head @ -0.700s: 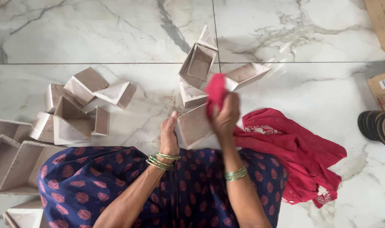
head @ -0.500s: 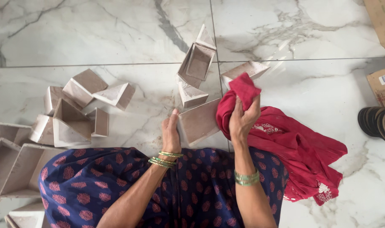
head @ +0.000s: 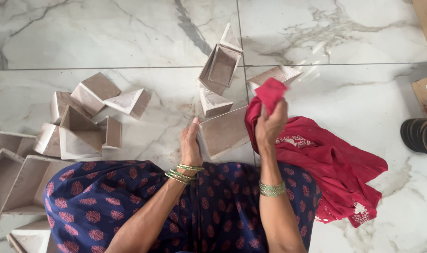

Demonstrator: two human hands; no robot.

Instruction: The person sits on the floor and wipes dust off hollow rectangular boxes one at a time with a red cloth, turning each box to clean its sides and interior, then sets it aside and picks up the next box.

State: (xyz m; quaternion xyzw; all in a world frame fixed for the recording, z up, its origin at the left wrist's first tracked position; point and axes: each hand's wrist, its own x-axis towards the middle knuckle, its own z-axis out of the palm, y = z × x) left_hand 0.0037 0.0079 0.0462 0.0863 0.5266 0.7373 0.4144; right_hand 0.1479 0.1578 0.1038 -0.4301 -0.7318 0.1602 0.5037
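Head view, looking straight down on a person seated on a white marble floor (head: pixel 105 37) veined with grey. Left hand (head: pixel 191 146) lay flat along the left edge of a square, shallow, pale box-like tray (head: pixel 222 133), fingers extended and pressed to its side, steadying it tilted on edge just ahead of the lap. Right hand (head: pixel 269 125) was clenched around a bunched fold of red cloth (head: pixel 326 159), the tuft of it standing above the knuckles and touching the tray's upper right corner; the rest of the cloth trailed down and to the right over the floor and onto the person's knee, a white printed pattern showing at its lower edge. Green and gold bangles sat on both wrists. Lap was covered by dark blue fabric (head: pixel 129 197) with red motifs. Three more trays of the same kind (head: pixel 220 65) lay just beyond the held one, tipped at odd angles, one touching the cloth's tuft. A larger heap of such trays (head: pixel 82 122) was spread on the floor to the left, well apart from the hands, some overturned, some nested. Cardboard boxes (head: pixel 426 93) showed at the right edge, with a dark ribbed object (head: pixel 422 136) below them, too cropped to identify.
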